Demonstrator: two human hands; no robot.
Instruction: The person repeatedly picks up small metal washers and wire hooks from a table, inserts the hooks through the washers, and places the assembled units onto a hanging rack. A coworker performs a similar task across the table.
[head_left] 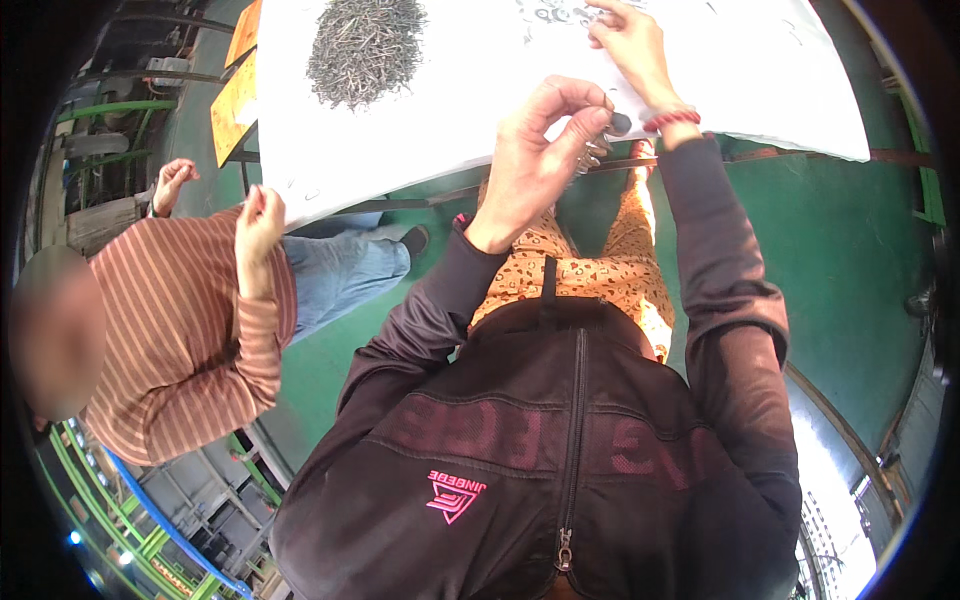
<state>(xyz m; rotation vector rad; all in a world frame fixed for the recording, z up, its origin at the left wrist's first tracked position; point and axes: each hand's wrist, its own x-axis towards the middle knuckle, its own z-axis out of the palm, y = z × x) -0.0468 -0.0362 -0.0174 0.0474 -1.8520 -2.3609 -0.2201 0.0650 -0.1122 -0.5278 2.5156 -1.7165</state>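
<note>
A: Where's the part, what's the grip?

B: Dark rounded piece (620, 124) at the left hand (535, 155), over the near edge of the white tabletop (470, 60). Thumb and forefinger closed on it. Silver metal bits (592, 153) just below; can't tell if gripped or hanging.

A: Right hand (632, 48)?

B: Fingers half curled at scattered washer-like rings (548, 15). Can't tell if it has one. Heap of screw-like fasteners (365, 50) well off to the left.

A: Handling?

B: My read: light, stiff, not fragile, maybe slick. Pinch by the rim, fingertips only.

A: Markings?

B: None legible on the parts. Black jacket (500, 520) has a pink chest logo (455, 497) with lettering, plus big dark-red letters across.
</note>
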